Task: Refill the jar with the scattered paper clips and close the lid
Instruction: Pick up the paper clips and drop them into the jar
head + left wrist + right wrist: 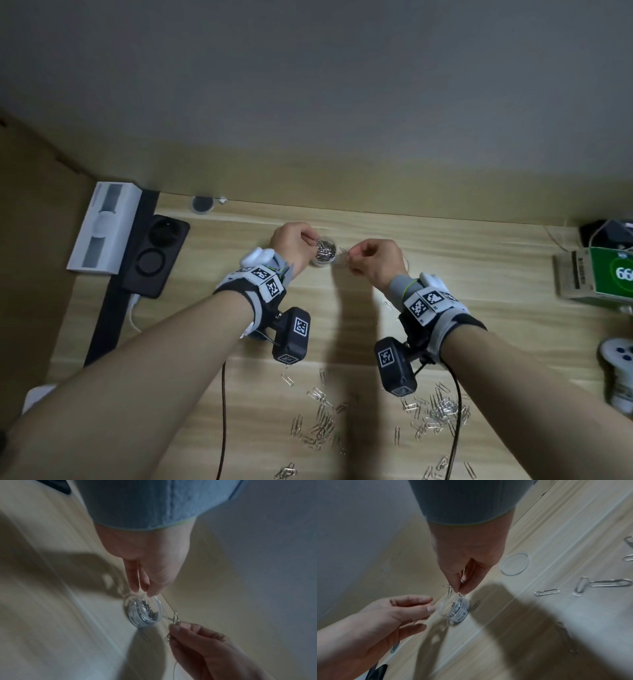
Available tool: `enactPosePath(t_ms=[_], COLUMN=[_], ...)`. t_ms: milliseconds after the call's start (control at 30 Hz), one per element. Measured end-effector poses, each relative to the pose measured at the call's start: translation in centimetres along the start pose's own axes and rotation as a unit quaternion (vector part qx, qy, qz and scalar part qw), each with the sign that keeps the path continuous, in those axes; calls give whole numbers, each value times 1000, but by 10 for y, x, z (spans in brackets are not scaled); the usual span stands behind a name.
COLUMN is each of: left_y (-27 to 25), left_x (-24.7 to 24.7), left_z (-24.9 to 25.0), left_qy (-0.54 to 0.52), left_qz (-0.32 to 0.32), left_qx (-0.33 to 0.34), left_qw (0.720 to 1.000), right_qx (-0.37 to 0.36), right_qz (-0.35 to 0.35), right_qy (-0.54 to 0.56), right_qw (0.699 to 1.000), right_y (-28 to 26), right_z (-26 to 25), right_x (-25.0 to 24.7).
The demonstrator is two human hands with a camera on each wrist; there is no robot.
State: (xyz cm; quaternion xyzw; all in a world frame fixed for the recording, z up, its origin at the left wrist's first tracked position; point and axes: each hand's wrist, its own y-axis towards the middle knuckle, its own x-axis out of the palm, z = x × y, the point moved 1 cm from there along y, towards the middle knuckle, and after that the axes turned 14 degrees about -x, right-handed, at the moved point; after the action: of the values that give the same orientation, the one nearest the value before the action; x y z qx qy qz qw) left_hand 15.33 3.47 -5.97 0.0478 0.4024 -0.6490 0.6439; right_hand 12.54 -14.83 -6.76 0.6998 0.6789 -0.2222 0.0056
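Observation:
A small clear jar [322, 256] [143, 609] [456, 609] partly filled with paper clips stands open on the wooden desk near its back edge. My left hand [294, 240] [426, 608] grips the jar at its rim, thumb against the near side. My right hand [370, 260] [462, 588] pinches a few linked paper clips [175, 616] [449, 591] just above and beside the jar's mouth. The clear round lid [514, 564] lies flat on the desk to the right of the jar. Several loose clips [322, 425] [442, 411] are scattered near the front.
A white box [102, 226] and a black power socket [156, 253] sit at the left. A green carton [609, 274] and a white spool [620, 370] are at the right edge. Two cables [222, 411] run from the wrists across the desk.

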Motion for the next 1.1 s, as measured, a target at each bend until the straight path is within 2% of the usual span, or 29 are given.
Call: enactPosePath(t_ms=[167,333,467,667,833,1033,1100], left_y=[-7,-19,-38,-78,-121,-173,-183], left_x=[-28,-35,-30,-13,13,51,58], left_z=[-33,-54,-64,-91,-125,-138,-137], left_qy=[10,25,38,105,250,294,308], left_qz=[23,-3,-33,-72,-39,-50,-50], left_qx=[-29,-61,-58,-40,-10,51,66], left_qw=[999,998,997,991,967,953,948], right_qx=[-8,-15,-14,39,65,114,120], right_qz=[-27,0,11,20,35,80,91], right_qy=[10,-12,-25,-75,-136,-208,-224], right_qw=[1000,1000,1000,996,988,968,963], right_y=[15,15,-6,-66,-145,-243,-257], right_z=[-20,-22,-18,24,75,113,122], right_x=[28,35,24,-9,-35,-68,-75])
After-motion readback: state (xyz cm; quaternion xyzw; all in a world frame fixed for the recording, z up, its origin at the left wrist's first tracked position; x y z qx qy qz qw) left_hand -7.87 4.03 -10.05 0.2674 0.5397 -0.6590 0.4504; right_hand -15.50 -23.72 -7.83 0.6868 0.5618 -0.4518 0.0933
